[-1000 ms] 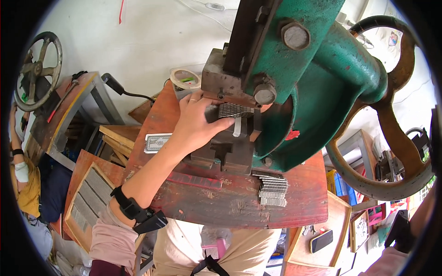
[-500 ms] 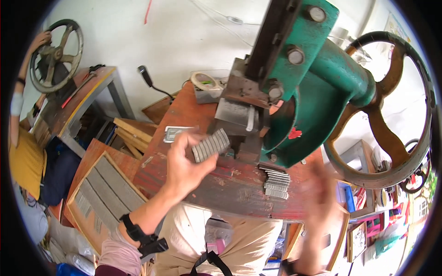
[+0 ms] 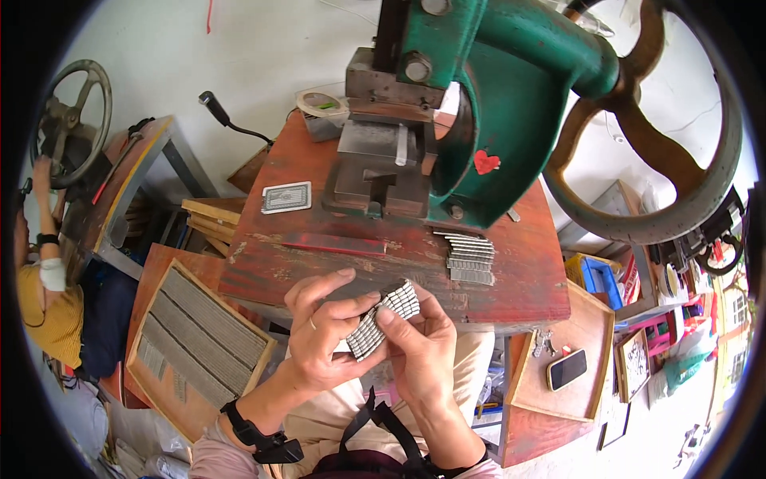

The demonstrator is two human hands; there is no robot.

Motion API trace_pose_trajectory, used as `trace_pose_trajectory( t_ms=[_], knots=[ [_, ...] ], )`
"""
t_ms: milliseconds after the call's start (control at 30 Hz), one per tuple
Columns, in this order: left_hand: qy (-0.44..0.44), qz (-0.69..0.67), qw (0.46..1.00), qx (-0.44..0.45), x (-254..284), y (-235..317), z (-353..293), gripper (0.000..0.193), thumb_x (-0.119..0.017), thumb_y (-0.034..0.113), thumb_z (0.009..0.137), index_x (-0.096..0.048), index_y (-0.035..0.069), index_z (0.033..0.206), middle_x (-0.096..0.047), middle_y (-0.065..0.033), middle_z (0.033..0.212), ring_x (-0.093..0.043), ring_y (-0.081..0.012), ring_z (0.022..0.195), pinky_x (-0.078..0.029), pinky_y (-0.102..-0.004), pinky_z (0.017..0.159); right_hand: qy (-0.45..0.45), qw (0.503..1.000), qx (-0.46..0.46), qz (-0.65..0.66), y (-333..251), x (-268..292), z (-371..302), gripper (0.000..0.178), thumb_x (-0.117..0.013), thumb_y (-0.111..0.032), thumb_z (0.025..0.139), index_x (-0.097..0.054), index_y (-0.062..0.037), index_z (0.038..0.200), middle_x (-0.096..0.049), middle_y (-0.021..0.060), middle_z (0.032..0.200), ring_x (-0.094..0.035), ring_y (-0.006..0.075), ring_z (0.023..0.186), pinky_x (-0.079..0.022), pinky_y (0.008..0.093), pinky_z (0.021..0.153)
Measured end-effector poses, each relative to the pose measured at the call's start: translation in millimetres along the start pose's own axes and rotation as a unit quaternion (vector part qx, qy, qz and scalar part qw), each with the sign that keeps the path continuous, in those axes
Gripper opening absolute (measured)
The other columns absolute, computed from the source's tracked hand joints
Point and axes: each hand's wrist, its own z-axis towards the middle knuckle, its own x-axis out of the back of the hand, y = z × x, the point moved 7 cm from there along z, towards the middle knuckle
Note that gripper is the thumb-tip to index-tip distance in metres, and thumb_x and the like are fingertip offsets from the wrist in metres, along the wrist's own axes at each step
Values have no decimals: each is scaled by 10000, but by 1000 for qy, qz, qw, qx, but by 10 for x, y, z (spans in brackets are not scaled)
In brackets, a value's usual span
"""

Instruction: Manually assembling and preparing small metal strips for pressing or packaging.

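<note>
My left hand (image 3: pixel 323 331) and my right hand (image 3: pixel 423 343) meet over my lap, just off the table's front edge. Both are closed on a bundle of small ribbed metal strips (image 3: pixel 384 319), pressed side by side. My right thumb lies across the top of the bundle, while the left fingers wrap its other side. On the red-brown table (image 3: pixel 519 295), a fanned row of similar strips (image 3: pixel 469 257) lies to the right, in front of a green hand press (image 3: pixel 511 152). A flat silver-grey card-like plate (image 3: pixel 286 198) rests left of the press bed.
The press's big handwheel (image 3: pixel 702 215) juts out at right. A wooden tray (image 3: pixel 266 363) of packed grey strips stands at left; another (image 3: pixel 578 403) with a phone (image 3: pixel 566 370) is at right. A co-worker in yellow (image 3: pixel 49 315) grips another wheel (image 3: pixel 102 104) at far left.
My right hand has come in from the right and taken hold of the bundle. My left hand has drawn the bundle back from the press toward my lap. The view has shifted.
</note>
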Motion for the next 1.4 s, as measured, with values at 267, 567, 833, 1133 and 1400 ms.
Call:
trace_pose_trajectory(
  t_ms=[267,567,833,1133,1400],
  knots=[
    [-7,2,1000,-31,-62,102,4,474,-825,79,534,-488,72,868,-658,-75,1054,-531,-334,1114,-368,-497,891,57,993,10,104,-33,158,9,442,-644,4,850,-450,64,1243,-631,125,1019,-632,138,865,-539,241,714],
    [8,-21,999,-27,-118,71,-37,427,-833,126,523,-536,56,822,-664,-69,1001,-594,-310,1019,-405,-463,845,17,999,36,24,-60,134,19,381,-640,-2,856,-495,59,1204,-635,139,1026,-629,154,890,-525,273,799],
    [-27,-17,998,-50,-200,128,-43,465,-815,91,555,-491,81,888,-656,-59,1044,-560,-302,1054,-406,-491,870,51,996,39,66,-32,300,61,270,-520,-170,955,-560,60,1092,-660,159,928,-657,193,817,-551,297,755],
    [-27,-34,999,-12,-238,84,7,428,-821,113,579,-495,86,855,-667,-58,1011,-602,-276,999,-412,-457,861,17,995,-1,96,-42,299,77,336,-536,-217,958,-524,44,1169,-647,154,1006,-642,132,791,-536,238,654],
    [-7,-195,970,147,-377,-224,-106,394,-795,31,611,-484,66,851,-658,-126,1016,-594,-293,999,-459,-383,856,-68,989,92,-98,-217,291,92,448,-566,-36,906,-407,60,1313,-503,222,1275,-563,236,1089,-485,315,913]
  ],
)
